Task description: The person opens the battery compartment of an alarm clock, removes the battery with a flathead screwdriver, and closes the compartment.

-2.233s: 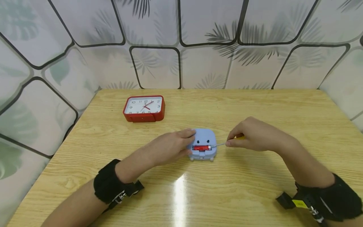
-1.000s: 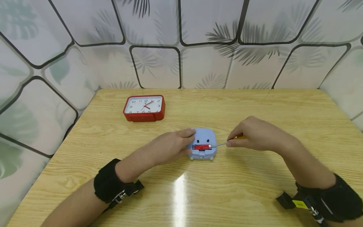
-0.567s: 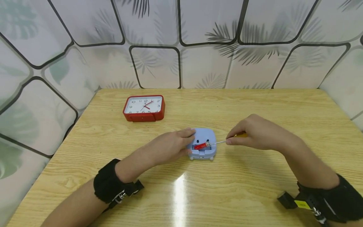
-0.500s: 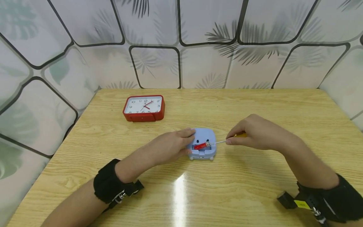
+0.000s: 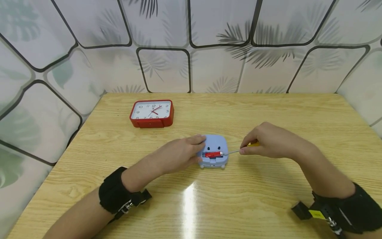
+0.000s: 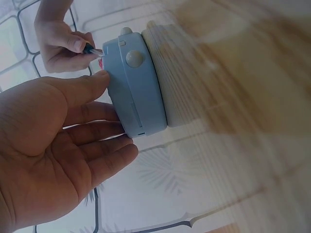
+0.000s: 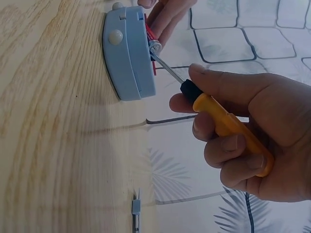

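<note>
A light blue alarm clock (image 5: pixel 215 142) lies on its face, its battery slot uncovered. My left hand (image 5: pixel 182 153) holds its left side, thumb near the front edge and fingers toward the back, as the left wrist view (image 6: pixel 58 136) shows hand and clock (image 6: pixel 138 92). In the slot sits a red battery (image 5: pixel 213 154), its right end slightly raised. My right hand (image 5: pixel 268 142) grips a screwdriver with a yellow handle (image 7: pixel 228 126). The screwdriver's metal shaft (image 7: pixel 167 69) reaches the battery's silver end (image 7: pixel 155 46).
A red alarm clock (image 5: pixel 152 113) with a white dial lies face up at the back left of the wooden table (image 5: pixel 253 205). A patterned wall (image 5: pixel 218 71) borders the table behind. In the right wrist view, a thin metal object with a blue-grey block (image 7: pixel 136 208) shows low down.
Half a second ago the battery's right end was tilted higher; it now lies flatter in the slot. The screwdriver and right hand have dropped slightly. My left hand keeps its place.
</note>
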A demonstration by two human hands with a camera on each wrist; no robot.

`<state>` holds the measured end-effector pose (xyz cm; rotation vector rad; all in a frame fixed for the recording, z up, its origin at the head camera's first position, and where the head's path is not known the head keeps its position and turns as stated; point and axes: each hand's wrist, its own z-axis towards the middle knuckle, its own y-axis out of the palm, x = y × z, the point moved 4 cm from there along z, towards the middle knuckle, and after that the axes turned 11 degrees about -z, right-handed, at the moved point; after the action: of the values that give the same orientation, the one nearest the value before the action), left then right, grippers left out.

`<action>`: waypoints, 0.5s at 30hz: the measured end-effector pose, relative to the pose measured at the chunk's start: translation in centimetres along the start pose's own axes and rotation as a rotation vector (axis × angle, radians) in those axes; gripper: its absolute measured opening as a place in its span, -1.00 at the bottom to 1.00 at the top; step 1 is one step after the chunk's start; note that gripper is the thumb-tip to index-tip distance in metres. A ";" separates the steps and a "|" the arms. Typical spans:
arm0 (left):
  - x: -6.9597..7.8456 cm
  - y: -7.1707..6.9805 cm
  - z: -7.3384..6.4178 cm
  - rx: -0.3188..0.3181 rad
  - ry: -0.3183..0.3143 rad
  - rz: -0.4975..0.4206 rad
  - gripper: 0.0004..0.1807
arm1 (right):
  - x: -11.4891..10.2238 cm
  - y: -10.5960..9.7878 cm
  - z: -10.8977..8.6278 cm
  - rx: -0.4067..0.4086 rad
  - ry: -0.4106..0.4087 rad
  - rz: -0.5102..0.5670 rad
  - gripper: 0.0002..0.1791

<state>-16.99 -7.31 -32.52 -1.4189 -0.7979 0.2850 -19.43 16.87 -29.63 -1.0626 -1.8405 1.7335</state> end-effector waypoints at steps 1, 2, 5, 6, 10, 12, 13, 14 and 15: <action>0.0 0.0 0.0 -0.001 -0.001 0.001 -0.43 | 0.0 0.0 0.0 -0.002 0.003 0.002 -0.83; 0.0 0.0 0.0 -0.001 -0.002 0.002 -0.43 | 0.1 0.0 0.0 -0.004 0.006 0.003 -0.83; 0.0 0.0 0.0 -0.002 -0.002 0.004 -0.43 | 0.2 -0.2 0.0 -0.004 0.011 0.002 -0.82; 0.0 0.0 0.0 -0.002 -0.003 0.006 -0.43 | 0.2 -0.3 -0.1 -0.002 0.013 0.001 -0.83; 0.0 0.1 0.1 0.004 0.006 0.014 -0.44 | 0.5 -0.8 -0.6 0.030 0.007 -0.007 -0.85; 0.0 0.1 0.1 0.006 0.009 0.015 -0.44 | 0.9 -1.1 -0.9 0.056 0.020 -0.009 -0.84; 0.0 0.1 0.1 0.007 0.010 0.014 -0.44 | 1.1 -1.3 -1.1 0.072 0.029 -0.008 -0.83; 0.0 0.1 0.1 0.007 0.010 0.013 -0.44 | 1.3 -1.4 -1.1 0.084 0.045 -0.003 -0.81; 0.0 0.1 0.1 0.007 0.010 0.012 -0.44 | 1.5 -1.6 -1.2 0.098 0.063 0.000 -0.80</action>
<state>-17.03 -7.23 -32.62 -1.4181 -0.7794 0.2896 -19.89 18.85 -28.22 -1.0666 -1.6987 1.7510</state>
